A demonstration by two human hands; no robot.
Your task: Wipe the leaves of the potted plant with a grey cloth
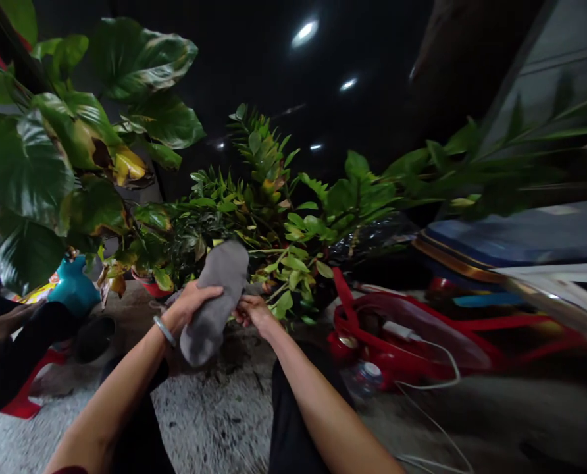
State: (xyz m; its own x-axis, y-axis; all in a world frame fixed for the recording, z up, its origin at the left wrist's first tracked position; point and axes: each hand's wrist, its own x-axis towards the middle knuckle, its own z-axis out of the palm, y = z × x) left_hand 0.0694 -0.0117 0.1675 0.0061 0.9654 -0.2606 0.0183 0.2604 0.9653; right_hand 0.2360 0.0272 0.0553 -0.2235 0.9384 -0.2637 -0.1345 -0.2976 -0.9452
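Note:
A grey, sole-shaped piece [215, 303] is held up at the middle, its flat face toward the camera. My left hand [195, 303] grips it from the left side, thumb across the face and the other fingers hidden behind; a light bangle is on that wrist. Close to the piece's right edge, my right hand [255, 313] is closed, its fingers pinched together. What it pinches, if anything, is too small to make out.
Leafy plants [293, 224] spread across the back. A red basket [397, 355] with a white cable [451, 385] stands at right, beside a plastic bottle [370, 374]. At left are a teal object [75, 288], a red stool [31, 388] and another person's arm [7, 322].

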